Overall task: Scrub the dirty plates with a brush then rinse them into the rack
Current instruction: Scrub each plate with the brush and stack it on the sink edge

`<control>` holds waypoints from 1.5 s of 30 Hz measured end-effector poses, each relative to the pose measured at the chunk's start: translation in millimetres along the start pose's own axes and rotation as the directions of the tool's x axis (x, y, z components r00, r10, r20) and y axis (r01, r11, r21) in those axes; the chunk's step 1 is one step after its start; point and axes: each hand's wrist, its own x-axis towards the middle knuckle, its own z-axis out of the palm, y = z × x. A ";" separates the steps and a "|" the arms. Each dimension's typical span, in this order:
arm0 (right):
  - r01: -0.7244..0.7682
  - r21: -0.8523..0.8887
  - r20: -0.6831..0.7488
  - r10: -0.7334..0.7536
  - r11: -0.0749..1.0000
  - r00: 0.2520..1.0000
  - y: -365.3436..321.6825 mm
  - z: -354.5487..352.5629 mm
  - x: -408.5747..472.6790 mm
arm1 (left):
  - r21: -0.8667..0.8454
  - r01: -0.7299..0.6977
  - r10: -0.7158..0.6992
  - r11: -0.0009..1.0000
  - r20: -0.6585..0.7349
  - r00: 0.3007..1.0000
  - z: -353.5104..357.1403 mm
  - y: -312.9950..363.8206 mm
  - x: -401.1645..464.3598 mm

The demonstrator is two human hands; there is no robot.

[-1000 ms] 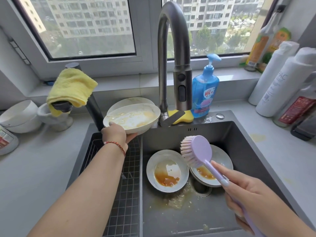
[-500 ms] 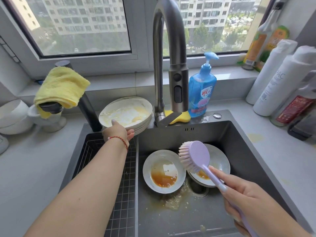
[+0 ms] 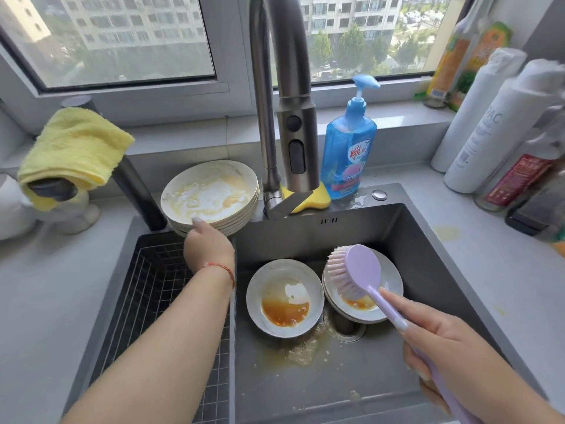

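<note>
Left hand [image 3: 208,246] grips the near rim of the plate stack [image 3: 211,197], thumb on the top plate, fingers curled under. The stack stands on the counter [image 3: 46,286] at the back corner of the sink [image 3: 428,240], above the wire rack [image 3: 146,289], probably parked within reach of the basin. The top plate is smeared pale yellow. Right hand [image 3: 452,356] is closed round the handle of the lilac dish brush [image 3: 357,270]; the bristles point down and left, above the right pair of plates [image 3: 388,289]. Index finger lies along the handle, likely for steering. A single plate [image 3: 284,298] with brown sauce lies flat on the sink floor beside them. Faucet [image 3: 284,96] hangs over the basin; no water visible. Blue soap bottle [image 3: 348,148] stands behind it. Judgement: scrubbing has not begun.
</note>
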 end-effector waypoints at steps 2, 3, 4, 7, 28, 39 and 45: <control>0.013 -0.007 -0.028 -0.013 1.000 1.000 2.4 -4.5 3.2 | 0.011 -0.003 0.002 1.000 0.102 0.995 15.9 -26.1 -20.7; 0.018 -0.018 -0.038 -0.019 1.000 0.999 3.5 -6.6 5.0 | 0.013 0.046 -0.048 0.999 0.171 0.984 22.7 -39.8 -31.5; 0.020 -0.026 -0.044 -0.021 0.999 0.999 5.0 -9.0 6.9 | 0.015 0.136 -0.135 0.991 0.238 0.962 27.5 -50.0 -44.0; 0.008 -0.021 -0.053 -0.009 1.000 0.999 8.6 -14.2 10.9 | -0.014 0.519 -0.472 0.855 0.394 0.789 33.5 -89.1 -70.8; -0.045 -0.045 -0.077 0.042 0.998 0.996 20.5 -31.8 33.1 | -0.260 0.823 -0.694 0.505 0.445 0.566 53.8 -185.6 -62.0; -0.074 -0.076 -0.088 0.068 0.994 0.994 23.8 -32.8 30.4 | -0.249 0.785 -0.629 0.566 0.485 0.608 47.2 -157.7 -77.1; -0.127 -0.214 -0.057 0.117 0.969 0.991 26.5 -25.3 36.4 | -0.274 0.725 -0.495 0.632 0.577 0.650 20.9 -134.1 -100.9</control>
